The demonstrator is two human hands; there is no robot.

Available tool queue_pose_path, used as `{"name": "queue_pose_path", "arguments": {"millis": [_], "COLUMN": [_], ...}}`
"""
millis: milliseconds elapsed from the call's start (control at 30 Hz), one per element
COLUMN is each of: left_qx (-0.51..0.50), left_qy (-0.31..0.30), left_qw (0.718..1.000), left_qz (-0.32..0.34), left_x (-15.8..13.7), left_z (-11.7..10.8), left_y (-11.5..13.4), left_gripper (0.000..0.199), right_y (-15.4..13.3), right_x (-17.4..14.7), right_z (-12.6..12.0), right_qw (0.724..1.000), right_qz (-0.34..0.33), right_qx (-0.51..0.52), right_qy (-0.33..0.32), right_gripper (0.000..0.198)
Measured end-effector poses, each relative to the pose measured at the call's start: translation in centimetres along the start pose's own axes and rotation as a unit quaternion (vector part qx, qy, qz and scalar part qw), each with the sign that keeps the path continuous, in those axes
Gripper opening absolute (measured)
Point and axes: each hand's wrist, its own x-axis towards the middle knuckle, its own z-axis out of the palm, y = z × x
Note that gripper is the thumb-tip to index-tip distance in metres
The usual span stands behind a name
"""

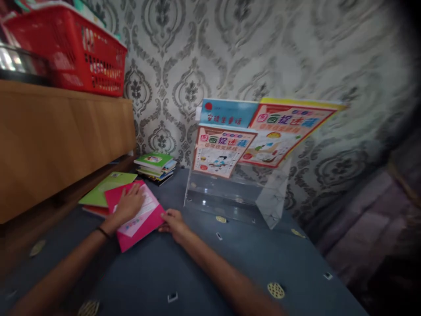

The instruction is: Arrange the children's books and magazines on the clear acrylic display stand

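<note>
A bright pink book (147, 224) with a pale panel lies at an angle on the left of the dark cloth, partly over a green book (98, 189). My left hand (130, 204) rests flat on its cover, fingers stretched out, a dark band at the wrist. At the book's right corner, my right hand (173, 224) pinches the edge between thumb and fingers. Beneath the green book, the edge of a reddish book (95, 210) shows.
A clear acrylic stand (223, 199) holds a blue book (226, 113) and two red-bordered picture books (223, 151). Behind my left hand is a stack of small books (154, 164). A wooden cabinet (66, 145) with a red basket (72, 48) borders the left; patterned wallpaper stands behind.
</note>
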Motion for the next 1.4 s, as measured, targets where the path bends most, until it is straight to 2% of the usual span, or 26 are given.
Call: {"name": "queue_pose_path", "arguments": {"millis": [100,267,400,567,633,667,733,800,833,867,933,967,1033,1100,1167,1233,1400], "left_qx": [-0.037,-0.09,-0.103,-0.122,-0.124,-0.125,-0.133,-0.149,-0.16,-0.173,-0.203,-0.218,-0.237,-0.231,-0.207,-0.18,-0.141], "left_qy": [-0.026,-0.016,-0.052,-0.078,-0.082,-0.082,-0.079,-0.078,-0.08,-0.083,-0.089,-0.091,-0.095,-0.094,-0.086,-0.078,-0.083], "left_qw": [0.99,0.962,0.944,0.938,0.941,0.943,0.948,0.949,0.947,0.944,0.934,0.928,0.918,0.92,0.93,0.94,0.952], "left_qz": [0.135,0.257,0.31,0.315,0.305,0.296,0.278,0.268,0.266,0.268,0.28,0.289,0.304,0.302,0.29,0.28,0.258], "left_x": [-2.8,-7.1,-8.8,-8.4,-7.7,-7.4,-6.8,-6.6,-6.5,-6.6,-6.7,-6.7,-6.7,-6.6,-6.5,-6.4,-6.4], "left_z": [1.0,2.9,3.3,3.0,3.1,3.3,3.7,4.2,4.4,4.5,4.8,4.9,5.0,5.2,5.4,5.3,4.4], "left_y": [3.8,9.1,11.9,13.3,13.0,12.8,12.3,11.7,11.5,11.2,10.7,10.5,10.2,10.2,10.5,10.9,11.5], "left_gripper": [0.047,0.048,0.051,0.056,0.056,0.055,0.052,0.049,0.048,0.049,0.055,0.06,0.067,0.064,0.057,0.051,0.051], "right_y": [-0.4,-2.1,-3.4,-5.9,-7.0,-7.4,-7.6,-6.5,-5.5,-4.2,-1.5,-0.3,1.3,1.9,1.5,0.8,0.2], "right_x": [-2.7,-8.7,-12.1,-12.6,-12.3,-12.3,-12.4,-12.6,-12.7,-12.7,-12.4,-12.2,-11.6,-11.2,-11.1,-11.5,-13.3], "right_z": [-2.5,-6.6,-9.6,-12.9,-13.6,-13.6,-12.8,-10.9,-9.6,-8.3,-5.7,-4.7,-3.5,-3.5,-4.5,-5.9,-9.7], "right_qw": [0.999,0.996,0.986,0.954,0.919,0.887,0.787,0.684,0.662,0.669,0.703,0.714,0.729,0.73,0.714,0.687,0.629], "right_qz": [0.02,0.049,0.069,0.073,0.062,0.045,-0.018,-0.105,-0.139,-0.169,-0.224,-0.239,-0.243,-0.229,-0.213,-0.205,-0.18], "right_qx": [-0.026,-0.071,-0.15,-0.288,-0.39,-0.46,-0.61,-0.702,-0.715,-0.71,-0.672,-0.657,-0.638,-0.643,-0.665,-0.695,-0.748], "right_qy": [0.02,0.026,0.006,-0.034,-0.02,0.005,0.094,0.169,0.175,0.14,0.063,0.045,0.042,0.044,0.045,0.055,0.113], "right_gripper": [0.038,0.04,0.05,0.048,0.037,0.029,0.019,0.019,0.023,0.03,0.052,0.062,0.076,0.078,0.076,0.074,0.077]}}
